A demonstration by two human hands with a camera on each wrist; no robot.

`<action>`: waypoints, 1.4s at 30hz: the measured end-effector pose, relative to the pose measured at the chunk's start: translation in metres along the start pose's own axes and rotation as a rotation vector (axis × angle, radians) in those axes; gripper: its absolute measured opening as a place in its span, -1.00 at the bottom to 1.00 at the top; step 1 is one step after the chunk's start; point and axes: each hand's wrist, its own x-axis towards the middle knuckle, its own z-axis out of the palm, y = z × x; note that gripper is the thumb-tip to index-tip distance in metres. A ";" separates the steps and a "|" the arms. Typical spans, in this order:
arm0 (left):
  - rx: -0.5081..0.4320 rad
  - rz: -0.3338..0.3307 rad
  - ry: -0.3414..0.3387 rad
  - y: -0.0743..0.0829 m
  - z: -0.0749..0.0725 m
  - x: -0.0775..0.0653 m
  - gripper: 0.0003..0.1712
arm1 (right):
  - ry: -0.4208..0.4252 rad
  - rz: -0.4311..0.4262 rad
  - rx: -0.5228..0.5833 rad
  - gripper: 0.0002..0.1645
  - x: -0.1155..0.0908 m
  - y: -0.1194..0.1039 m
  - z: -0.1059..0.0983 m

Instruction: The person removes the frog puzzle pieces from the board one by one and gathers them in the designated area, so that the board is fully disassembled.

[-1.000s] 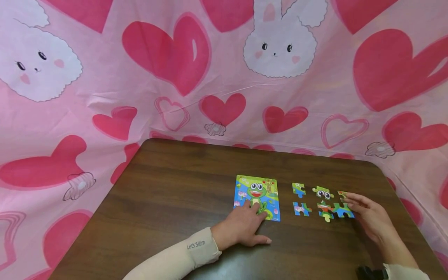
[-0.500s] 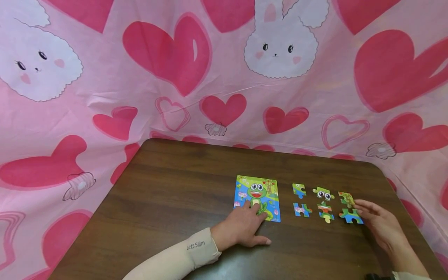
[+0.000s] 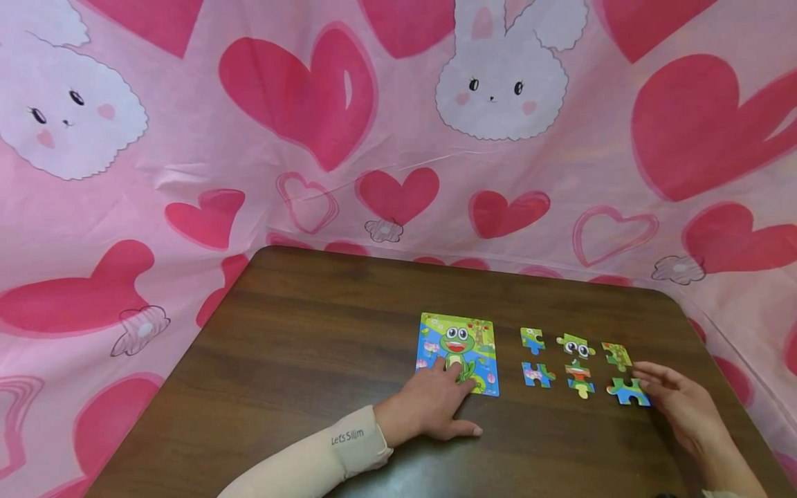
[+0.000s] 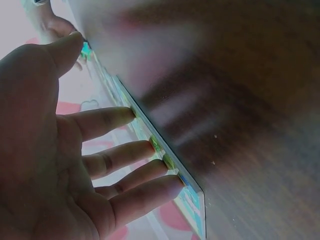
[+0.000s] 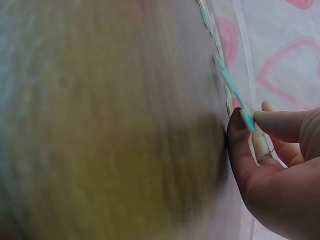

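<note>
My left hand (image 3: 432, 401) lies palm down on the lower part of a frog picture card (image 3: 432, 328), its fingertips resting on the surface. The left wrist view shows those fingers stretched out to the card's face, near its edge (image 4: 162, 140). At the right, my right hand (image 3: 685, 408) pinches the edge of a blue and green jigsaw piece (image 3: 629, 392) between thumb and finger. Seen from the right wrist, this piece (image 5: 234, 90) tilts up at the pinched end. Just behind it lies a jigsaw piece with a tree (image 3: 616, 355).
Several other jigsaw pieces lie apart between the card and my right hand, among them one with frog eyes (image 3: 575, 346) and one with a mouth (image 3: 580, 379). The brown wooden table (image 3: 299, 346) meets a pink heart-patterned cloth (image 3: 398, 145) at its far edge.
The blue and green jigsaw piece has moved right and toward me with my right hand, away from the mouth piece. The tree piece shows fully now. My left hand stays put.
</note>
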 end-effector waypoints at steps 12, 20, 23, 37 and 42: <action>-0.004 0.005 -0.007 0.000 -0.001 0.000 -0.14 | 0.032 -0.043 -0.189 -0.61 -0.002 -0.005 0.001; 0.003 0.008 0.010 0.000 0.001 -0.001 -0.16 | 0.056 -0.051 -0.235 -0.68 -0.004 -0.009 0.002; 0.008 0.008 0.026 0.000 0.002 -0.002 -0.17 | 0.042 -0.077 -0.179 -0.67 -0.004 -0.010 0.004; 0.012 0.017 0.033 -0.001 0.001 -0.004 -0.19 | 0.025 -0.090 -0.075 -0.70 -0.002 -0.030 0.030; 0.052 0.005 0.036 0.003 0.002 -0.006 -0.17 | 0.013 -0.079 -0.190 -0.75 0.004 -0.039 0.048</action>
